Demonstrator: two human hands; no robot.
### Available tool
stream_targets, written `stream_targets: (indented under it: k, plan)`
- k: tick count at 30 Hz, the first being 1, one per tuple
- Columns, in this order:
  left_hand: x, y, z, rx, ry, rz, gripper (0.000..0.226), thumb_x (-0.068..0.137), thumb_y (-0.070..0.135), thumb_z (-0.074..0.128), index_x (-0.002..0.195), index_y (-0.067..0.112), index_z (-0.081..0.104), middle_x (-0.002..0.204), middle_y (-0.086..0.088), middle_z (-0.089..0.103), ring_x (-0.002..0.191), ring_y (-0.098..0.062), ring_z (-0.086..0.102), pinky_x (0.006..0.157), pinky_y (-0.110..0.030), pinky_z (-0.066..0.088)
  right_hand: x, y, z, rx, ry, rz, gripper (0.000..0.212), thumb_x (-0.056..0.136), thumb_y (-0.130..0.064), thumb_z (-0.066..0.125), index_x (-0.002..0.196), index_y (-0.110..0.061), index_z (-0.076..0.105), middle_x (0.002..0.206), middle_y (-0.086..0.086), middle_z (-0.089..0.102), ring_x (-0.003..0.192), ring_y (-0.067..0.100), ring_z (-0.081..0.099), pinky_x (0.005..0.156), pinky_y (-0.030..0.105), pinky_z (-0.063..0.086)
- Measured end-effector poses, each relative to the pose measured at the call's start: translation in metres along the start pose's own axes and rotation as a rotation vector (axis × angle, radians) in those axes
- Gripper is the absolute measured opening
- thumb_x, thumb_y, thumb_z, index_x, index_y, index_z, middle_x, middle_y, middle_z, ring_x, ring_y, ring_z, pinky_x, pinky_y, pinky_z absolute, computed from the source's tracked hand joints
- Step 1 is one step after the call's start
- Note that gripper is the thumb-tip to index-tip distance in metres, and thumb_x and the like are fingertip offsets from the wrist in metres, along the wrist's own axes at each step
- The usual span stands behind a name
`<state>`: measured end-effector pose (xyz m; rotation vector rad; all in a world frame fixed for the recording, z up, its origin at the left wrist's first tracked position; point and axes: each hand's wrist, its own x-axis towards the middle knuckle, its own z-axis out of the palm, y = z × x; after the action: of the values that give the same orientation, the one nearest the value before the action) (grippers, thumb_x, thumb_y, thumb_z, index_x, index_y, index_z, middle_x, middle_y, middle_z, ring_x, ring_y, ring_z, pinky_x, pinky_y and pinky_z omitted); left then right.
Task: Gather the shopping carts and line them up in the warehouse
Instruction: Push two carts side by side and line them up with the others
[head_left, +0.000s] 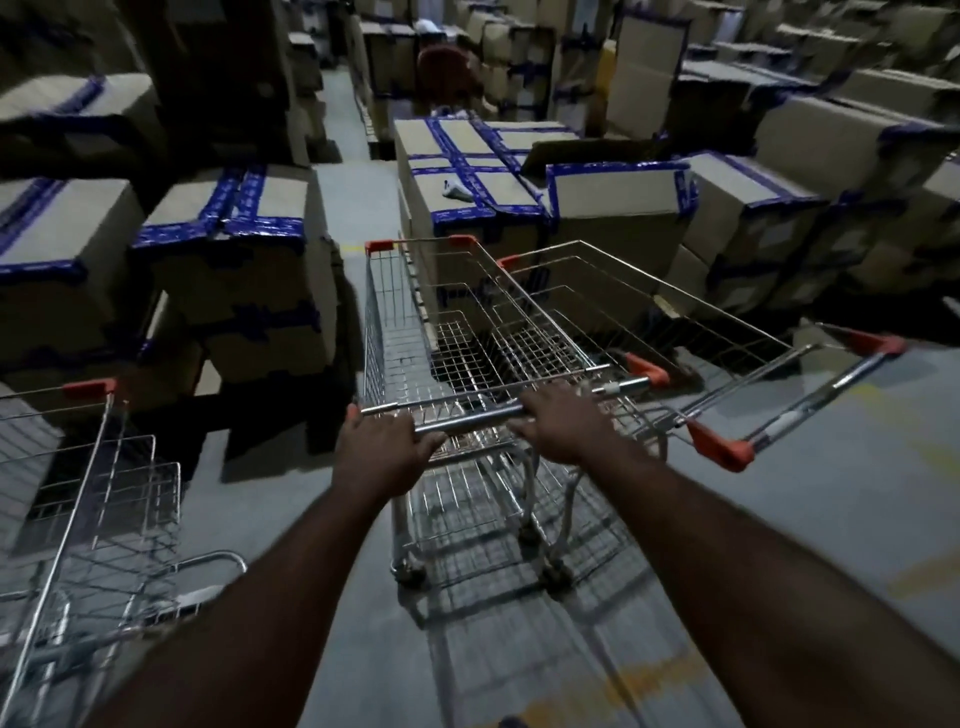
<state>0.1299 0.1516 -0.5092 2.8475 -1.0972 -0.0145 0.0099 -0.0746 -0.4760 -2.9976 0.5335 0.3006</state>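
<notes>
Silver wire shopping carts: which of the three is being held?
The middle silver wire cart: the left hand and right hand grip its handle. The right cart and the left cart are unheld.

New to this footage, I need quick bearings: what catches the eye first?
The left hand and right hand hold the handle bar of the centre shopping cart. A second cart sits angled at its right side, a third cart at lower left. Blue-taped cardboard boxes are stacked around.
</notes>
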Motion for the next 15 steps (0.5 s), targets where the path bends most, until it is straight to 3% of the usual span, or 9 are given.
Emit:
stream_targets:
  k: [2,5,8,10,13,15]
  plan:
    - [0.007,0.008,-0.008,0.041,-0.037,-0.043,0.082,0.088,0.077,0.006,0.108,0.025,0.066,0.111,-0.002,0.071,0.110,-0.021,0.063,0.118,-0.053,0.017,0.013,0.001,0.004,0.022,0.027,-0.038,0.057,0.097,-0.065,0.029,0.137,-0.029,0.048,0.145,0.007,0.050,0.141,0.029,0.035,0.118,0.064,0.004]
    - [0.015,0.012,-0.013,0.055,-0.109,-0.116,0.079,0.093,0.072,0.008,0.129,0.028,0.062,0.130,-0.003,0.065,0.126,-0.021,0.056,0.120,-0.052,0.012,0.024,-0.003,0.008,0.054,0.071,-0.068,0.057,0.098,-0.065,0.029,0.137,-0.029,0.050,0.143,0.007,0.051,0.138,0.027,0.039,0.115,0.065,-0.008]
    - [0.019,0.009,-0.009,0.015,-0.163,-0.184,0.093,0.086,0.079,-0.001,0.127,0.028,0.065,0.133,-0.001,0.064,0.131,-0.017,0.051,0.122,-0.048,0.009,0.028,-0.002,0.014,0.119,0.079,-0.071,0.055,0.097,-0.064,0.033,0.132,-0.027,0.054,0.141,0.006,0.051,0.138,0.028,0.037,0.113,0.061,-0.013]
    - [0.020,0.008,-0.010,0.008,-0.156,-0.208,0.097,0.081,0.083,-0.003,0.121,0.029,0.068,0.131,0.001,0.065,0.130,-0.015,0.051,0.122,-0.045,0.009,0.033,0.000,0.018,0.151,0.079,-0.086,0.052,0.095,-0.066,0.035,0.123,-0.028,0.057,0.136,0.005,0.054,0.134,0.028,0.040,0.114,0.062,-0.009]
    - [0.015,0.014,-0.016,-0.002,-0.158,-0.225,0.086,0.087,0.079,0.009,0.120,0.027,0.069,0.133,0.001,0.064,0.131,-0.014,0.050,0.122,-0.043,0.009,0.036,0.003,0.020,0.156,0.080,-0.124,0.049,0.094,-0.067,0.035,0.116,-0.030,0.057,0.127,0.002,0.058,0.126,0.026,0.046,0.114,0.062,0.000]
    - [0.011,0.012,-0.018,0.005,-0.160,-0.230,0.094,0.084,0.081,0.003,0.122,0.024,0.067,0.130,0.001,0.065,0.129,-0.014,0.052,0.122,-0.043,0.009,0.038,0.003,0.019,0.147,0.076,-0.151,0.046,0.095,-0.066,0.035,0.113,-0.029,0.056,0.123,0.001,0.058,0.123,0.027,0.047,0.114,0.060,0.006]
